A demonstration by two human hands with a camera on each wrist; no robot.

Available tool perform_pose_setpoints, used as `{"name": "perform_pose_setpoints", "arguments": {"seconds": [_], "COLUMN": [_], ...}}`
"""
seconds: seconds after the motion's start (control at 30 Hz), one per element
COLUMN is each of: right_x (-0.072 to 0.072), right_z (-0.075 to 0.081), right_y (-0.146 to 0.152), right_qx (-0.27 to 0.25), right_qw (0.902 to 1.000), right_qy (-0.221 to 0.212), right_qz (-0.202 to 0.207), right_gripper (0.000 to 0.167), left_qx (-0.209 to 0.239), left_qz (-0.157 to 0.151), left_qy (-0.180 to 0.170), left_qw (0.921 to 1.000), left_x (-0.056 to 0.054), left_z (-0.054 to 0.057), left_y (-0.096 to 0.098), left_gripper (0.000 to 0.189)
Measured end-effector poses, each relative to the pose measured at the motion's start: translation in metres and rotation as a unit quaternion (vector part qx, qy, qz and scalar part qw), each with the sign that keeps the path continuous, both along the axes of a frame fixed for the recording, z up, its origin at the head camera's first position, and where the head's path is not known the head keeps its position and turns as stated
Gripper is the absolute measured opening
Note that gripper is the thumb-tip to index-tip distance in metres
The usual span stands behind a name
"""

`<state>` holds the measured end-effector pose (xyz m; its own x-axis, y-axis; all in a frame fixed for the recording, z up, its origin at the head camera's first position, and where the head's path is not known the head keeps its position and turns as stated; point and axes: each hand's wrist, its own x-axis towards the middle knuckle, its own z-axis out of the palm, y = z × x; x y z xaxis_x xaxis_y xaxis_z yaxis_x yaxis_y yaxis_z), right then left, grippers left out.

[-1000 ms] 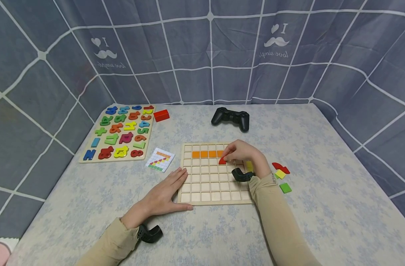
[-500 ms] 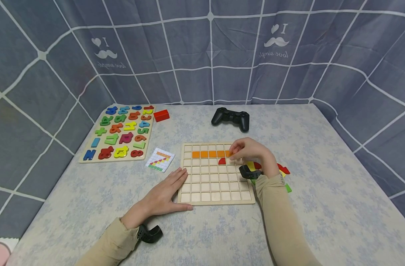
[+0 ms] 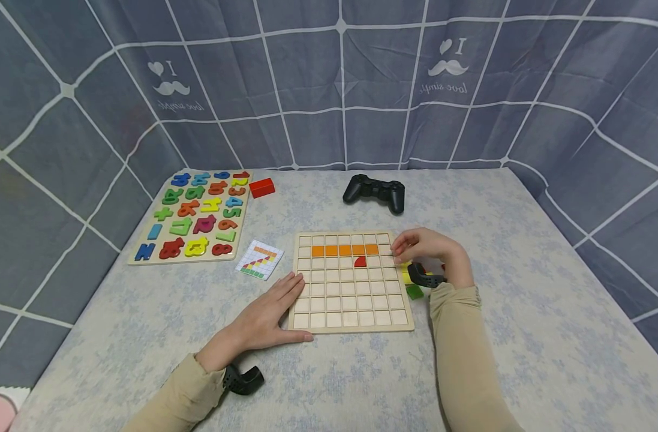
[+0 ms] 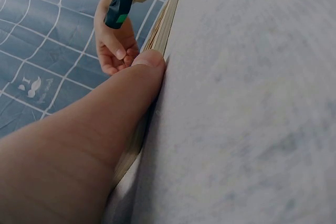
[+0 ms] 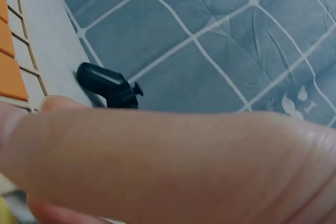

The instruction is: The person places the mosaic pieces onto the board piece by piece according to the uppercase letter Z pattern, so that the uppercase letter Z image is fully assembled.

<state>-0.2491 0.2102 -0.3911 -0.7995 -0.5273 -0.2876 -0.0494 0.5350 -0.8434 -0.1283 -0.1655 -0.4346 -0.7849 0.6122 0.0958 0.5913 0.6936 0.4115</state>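
Note:
A wooden grid board (image 3: 355, 331) lies in the middle of the head view. Along its second row runs a line of orange square tiles (image 3: 331, 251), and below them sits one red quarter-round tile (image 3: 360, 261). My left hand (image 3: 266, 312) rests at the board's left side, fingers straight on the edge and thumb along the front corner. Just past the board's right edge hovers my right hand (image 3: 433, 249), its fingers loosely bent with nothing visible between them. Under that hand lie a green tile (image 3: 414, 292) and yellow tiles (image 3: 406, 276), partly hidden by the wrist.
A pattern card (image 3: 260, 260) lies left of the board. Farther left is a number puzzle board (image 3: 167, 234) with a red block (image 3: 262, 188) beside it. A black game controller (image 3: 374, 192) lies behind the grid board. A checked curtain (image 3: 307, 78) encloses the back and sides.
My right hand has let go of the red quarter-round tile in the grid and moved right, off the board. One more orange tile has come into view. The left hand has stayed put.

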Motion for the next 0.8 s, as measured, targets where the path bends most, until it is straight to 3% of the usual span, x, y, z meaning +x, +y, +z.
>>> {"name": "perform_pose_setpoints", "arguments": {"seconds": [0.47,0.8], "right_x": [-0.001,0.000], "right_z": [-0.006,-0.007], "right_y": [0.012,0.012], "right_qx": [-0.008,0.031], "right_qw": [0.9995,0.9992], "right_qy": [-0.029,-0.025], "right_qz": [0.004,0.002], "right_gripper": [0.033,0.028], "left_qx": [0.000,-0.001], "left_qz": [0.003,0.002], "left_qy": [-0.002,0.000], "left_qw": [1.0000,1.0000], "left_x": [0.001,0.001], "left_z": [0.001,0.001], "left_y": [0.000,0.001], "left_gripper": [0.104,0.103]}}
